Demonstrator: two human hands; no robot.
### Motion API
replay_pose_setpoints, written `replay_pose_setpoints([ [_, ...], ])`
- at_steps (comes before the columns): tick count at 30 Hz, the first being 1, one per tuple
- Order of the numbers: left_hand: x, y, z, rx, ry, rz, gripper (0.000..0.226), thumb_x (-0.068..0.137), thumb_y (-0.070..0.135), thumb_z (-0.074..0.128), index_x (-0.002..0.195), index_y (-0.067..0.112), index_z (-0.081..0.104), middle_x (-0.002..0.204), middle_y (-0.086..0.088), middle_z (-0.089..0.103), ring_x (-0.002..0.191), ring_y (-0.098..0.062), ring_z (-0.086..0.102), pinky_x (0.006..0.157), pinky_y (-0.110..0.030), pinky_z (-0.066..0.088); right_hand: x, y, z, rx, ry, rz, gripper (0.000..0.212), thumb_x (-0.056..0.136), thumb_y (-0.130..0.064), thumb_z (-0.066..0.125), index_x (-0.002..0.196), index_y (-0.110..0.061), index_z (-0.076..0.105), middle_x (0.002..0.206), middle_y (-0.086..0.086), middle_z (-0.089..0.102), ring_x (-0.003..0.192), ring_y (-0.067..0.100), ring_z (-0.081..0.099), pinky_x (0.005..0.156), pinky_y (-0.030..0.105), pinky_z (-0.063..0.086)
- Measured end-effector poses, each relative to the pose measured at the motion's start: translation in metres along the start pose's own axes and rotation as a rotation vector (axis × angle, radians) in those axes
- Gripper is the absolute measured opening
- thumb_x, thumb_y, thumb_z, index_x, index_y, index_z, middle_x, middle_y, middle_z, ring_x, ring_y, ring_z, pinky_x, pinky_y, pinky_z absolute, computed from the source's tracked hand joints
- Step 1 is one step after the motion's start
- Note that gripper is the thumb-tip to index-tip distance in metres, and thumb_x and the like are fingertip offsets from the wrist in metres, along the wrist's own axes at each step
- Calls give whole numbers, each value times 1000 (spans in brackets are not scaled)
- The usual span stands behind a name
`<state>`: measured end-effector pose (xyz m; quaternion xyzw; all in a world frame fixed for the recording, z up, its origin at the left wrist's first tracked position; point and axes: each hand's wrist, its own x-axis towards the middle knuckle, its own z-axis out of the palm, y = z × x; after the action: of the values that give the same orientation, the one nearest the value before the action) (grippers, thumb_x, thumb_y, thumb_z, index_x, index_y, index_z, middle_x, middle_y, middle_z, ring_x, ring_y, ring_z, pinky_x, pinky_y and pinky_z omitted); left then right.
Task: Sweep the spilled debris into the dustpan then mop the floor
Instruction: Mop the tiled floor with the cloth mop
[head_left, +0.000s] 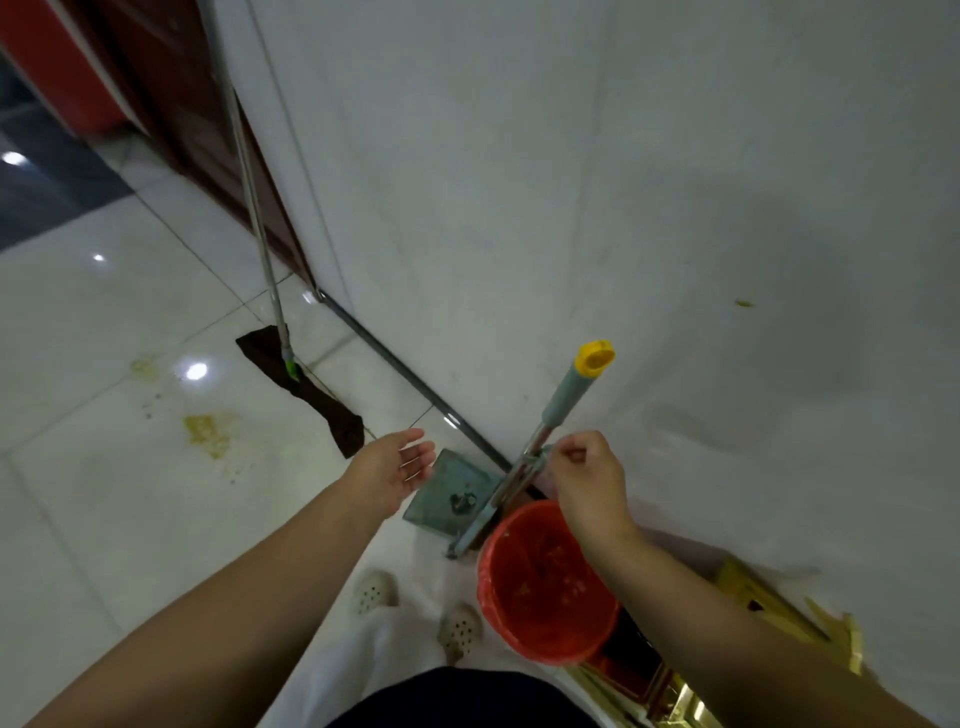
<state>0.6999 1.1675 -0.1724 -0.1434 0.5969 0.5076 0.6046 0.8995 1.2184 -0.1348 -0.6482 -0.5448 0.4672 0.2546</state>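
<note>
Two hands near red plastic bucket (545, 582): right hand (587, 473) pinches teal long-handled dustpan (452, 493) handle above it; left hand (400, 465) empty, fingers loose. Sweeping looks done; next, reach flat mop (301, 384) leaning left of bucket, yellow stains (208, 434) remaining.

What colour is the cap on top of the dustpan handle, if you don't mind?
Yellow; the cap shows clearly in the head view.
</note>
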Motion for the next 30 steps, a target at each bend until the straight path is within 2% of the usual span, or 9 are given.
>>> replay_pose_setpoints([
  [2,0,14,-15,-36,17,20,12,95,9,50,86,7,58,85,-10,60,72,-17,58,65,-26,48,-4,-4,15,80,-104,89,19,89,-6,55,75,-19,54,61,1,58,54,12,56,51,23,50],
  [6,1,49,-46,-114,67,80,14,96,10,47,88,6,58,84,-9,61,73,-17,59,67,-27,49,-3,-27,57,102,-322,154,20,89,0,52,77,-14,58,65,5,58,58,14,54,54,26,49],
  [9,6,79,-71,-169,114,115,16,96,10,46,86,6,58,85,-9,61,73,-17,59,65,-26,49,2,-54,93,67,-396,136,20,89,1,51,78,-13,60,69,4,60,61,12,57,54,19,52],
  [13,20,125,-106,-233,129,138,15,96,10,46,87,6,58,85,-8,62,73,-15,59,63,-26,48,12,-97,150,62,-466,106,20,90,2,50,80,-12,59,76,7,61,64,13,57,55,19,52],
  [21,33,252,-182,-293,135,190,18,95,10,48,80,6,58,80,-8,63,70,-15,60,61,-25,49,34,-209,291,25,-504,40,21,90,3,46,83,-10,60,78,10,61,66,16,58,57,22,53],
  [23,34,289,-200,-304,127,210,19,94,9,48,79,6,58,76,-7,64,68,-15,60,54,-23,53,43,-242,327,42,-497,23,22,90,4,45,82,-10,60,75,9,59,64,16,57,58,23,54],
  [27,38,355,-224,-307,122,251,20,95,8,47,77,6,57,49,-2,66,48,-11,63,40,-16,51,65,-299,385,105,-457,8,19,90,7,45,86,-6,58,72,8,57,59,14,54,56,22,53],
  [28,39,369,-227,-304,116,258,20,95,8,46,77,6,55,48,-2,66,44,-10,62,40,-16,50,71,-311,395,117,-448,5,20,90,7,45,86,-7,58,72,8,57,59,14,54,57,23,53],
  [30,43,393,-226,-297,93,265,20,94,7,45,75,7,53,62,-6,63,52,-12,58,46,-19,50,86,-334,413,121,-437,-9,21,90,6,46,83,-9,58,73,8,58,61,14,55,59,25,54],
])
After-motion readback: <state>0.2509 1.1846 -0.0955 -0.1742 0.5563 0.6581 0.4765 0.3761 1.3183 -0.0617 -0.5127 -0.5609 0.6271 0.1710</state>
